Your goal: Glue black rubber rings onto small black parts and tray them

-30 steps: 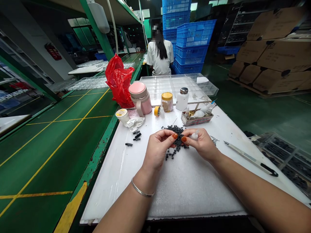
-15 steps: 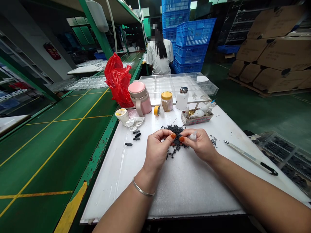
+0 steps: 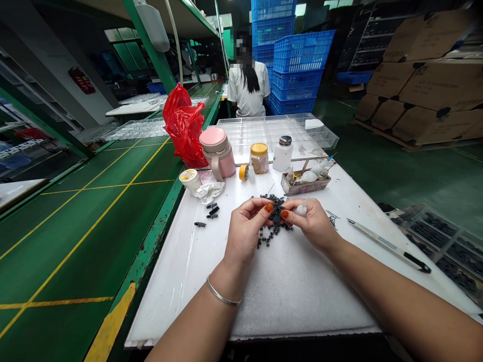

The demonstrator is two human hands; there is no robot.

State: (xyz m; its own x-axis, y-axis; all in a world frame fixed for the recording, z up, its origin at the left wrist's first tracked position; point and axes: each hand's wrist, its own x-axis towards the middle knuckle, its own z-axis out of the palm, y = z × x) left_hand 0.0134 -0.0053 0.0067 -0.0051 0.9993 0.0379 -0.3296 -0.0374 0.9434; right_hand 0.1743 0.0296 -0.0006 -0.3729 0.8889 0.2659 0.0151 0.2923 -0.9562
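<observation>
My left hand (image 3: 246, 229) pinches a small black part (image 3: 277, 217) between finger and thumb, just above a scattered heap of small black rubber pieces (image 3: 272, 234). My right hand (image 3: 308, 224) grips a small white plastic applicator (image 3: 301, 209), its tip close to the black part. Both hands rest over the white foam sheet (image 3: 294, 296) on the bench. The fingers hide the middle of the heap and most of the applicator. Several larger black pieces (image 3: 212, 209) lie to the left of my left hand.
Behind the hands stand a pink mug (image 3: 219, 153), a yellow-lidded jar (image 3: 259, 158), a white bottle (image 3: 283, 154), orange tape (image 3: 243, 172) and a box of applicators (image 3: 305, 183). A long knife (image 3: 388, 246) lies right, beside a tray of black parts (image 3: 441, 241). A co-worker (image 3: 248, 85) stands beyond.
Both hands have shifted only slightly, with the left fingers a little higher. The black part stays pinched, and the applicator stays in my right hand.
</observation>
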